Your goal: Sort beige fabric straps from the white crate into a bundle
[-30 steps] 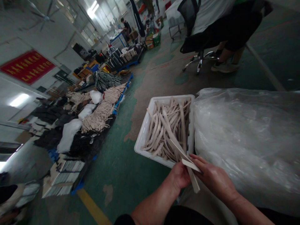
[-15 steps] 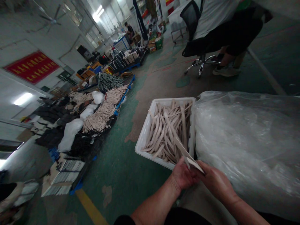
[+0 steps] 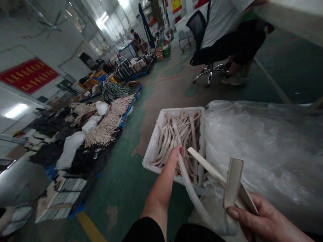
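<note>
A white plastic basket (image 3: 153,148) holds a tangle of flat beige straps (image 3: 165,136). My left hand (image 3: 176,155) reaches over the basket, its fingers closed on a long pale strap (image 3: 188,183) that runs down toward my right side. At the lower right, my right hand (image 3: 264,216) is closed around several folded, pale flat straps (image 3: 233,181), with the thumb pressing on them. One of their ends sticks out toward the basket; another folded end stands upright.
A large clear plastic bag (image 3: 252,144) lies right of the basket. A seated person (image 3: 227,27) is on a wheeled office chair (image 3: 202,57) beyond it. Along the left, blue pallets (image 3: 78,206) carry bundled straps (image 3: 103,129) and stacked sheets (image 3: 60,198).
My hands have moved apart. The left has gone forward over the basket with a strap; the right has come back and right, holding the folded straps. The view has shifted slightly.
</note>
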The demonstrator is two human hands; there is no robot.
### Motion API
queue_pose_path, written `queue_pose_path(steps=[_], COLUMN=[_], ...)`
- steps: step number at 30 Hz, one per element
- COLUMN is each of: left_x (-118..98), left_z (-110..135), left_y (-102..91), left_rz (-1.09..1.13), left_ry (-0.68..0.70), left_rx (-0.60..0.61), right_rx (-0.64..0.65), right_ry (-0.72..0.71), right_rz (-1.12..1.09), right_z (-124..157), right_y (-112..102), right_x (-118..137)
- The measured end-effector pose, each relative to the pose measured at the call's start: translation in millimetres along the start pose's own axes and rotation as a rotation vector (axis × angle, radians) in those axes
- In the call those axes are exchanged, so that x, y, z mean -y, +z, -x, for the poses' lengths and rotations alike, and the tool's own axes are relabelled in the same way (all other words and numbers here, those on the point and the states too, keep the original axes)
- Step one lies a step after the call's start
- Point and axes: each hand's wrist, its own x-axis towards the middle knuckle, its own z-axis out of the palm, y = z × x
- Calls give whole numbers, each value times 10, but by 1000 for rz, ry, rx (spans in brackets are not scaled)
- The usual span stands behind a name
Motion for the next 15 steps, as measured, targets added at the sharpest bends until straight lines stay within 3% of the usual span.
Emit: queue_pose_path(steps=[4,8,10,15], left_x=[-143,-79,-36,-13], left_z=[260,889,1201,1599], left_y=[218,434,528,784], left_rz=[15,116,193,335], left_ry=[9,-3,-11,-29], left_rx=[34,321,406,345], right_rx=[-217,-420,-422,-342], right_ry=[68,77,33,-6], right_rz=[-44,-100,-134,-116], right_z=[-53,-185,-218,-317], right_y=[-161,-312,-309,-63], right_x=[-20,-3,-8,-177])
